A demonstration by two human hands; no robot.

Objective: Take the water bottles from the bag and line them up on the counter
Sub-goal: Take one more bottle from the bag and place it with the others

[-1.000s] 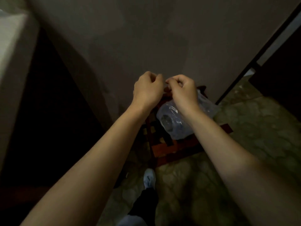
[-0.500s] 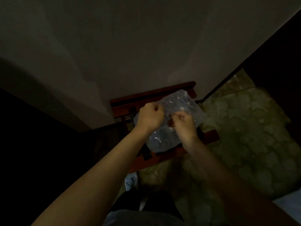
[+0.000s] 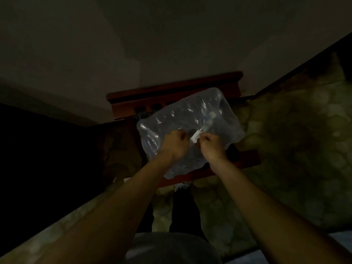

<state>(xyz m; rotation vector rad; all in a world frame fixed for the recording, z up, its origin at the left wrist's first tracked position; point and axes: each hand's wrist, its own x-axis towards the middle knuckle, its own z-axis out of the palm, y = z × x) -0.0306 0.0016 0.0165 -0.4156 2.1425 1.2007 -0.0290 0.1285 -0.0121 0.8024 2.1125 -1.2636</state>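
A clear plastic bag (image 3: 192,119) bulging with water bottles lies on a dark red wooden chair (image 3: 171,94) against the wall. The bottles show only as dim shapes through the plastic. My left hand (image 3: 174,143) and my right hand (image 3: 212,144) are both closed on the bag's top, side by side near its front middle. A small pale tab or torn strip (image 3: 197,137) of the plastic sticks up between them.
The room is very dim. A plain wall (image 3: 171,44) rises behind the chair. A patterned greenish floor (image 3: 285,140) spreads to the right. A dark mass (image 3: 47,149) fills the left side. My legs and a shoe (image 3: 182,185) stand just in front of the chair.
The view has tilted down and closer, so the whole bag and chair now show. My hands have dropped from holding the bag's top up high to gripping it low on the seat.
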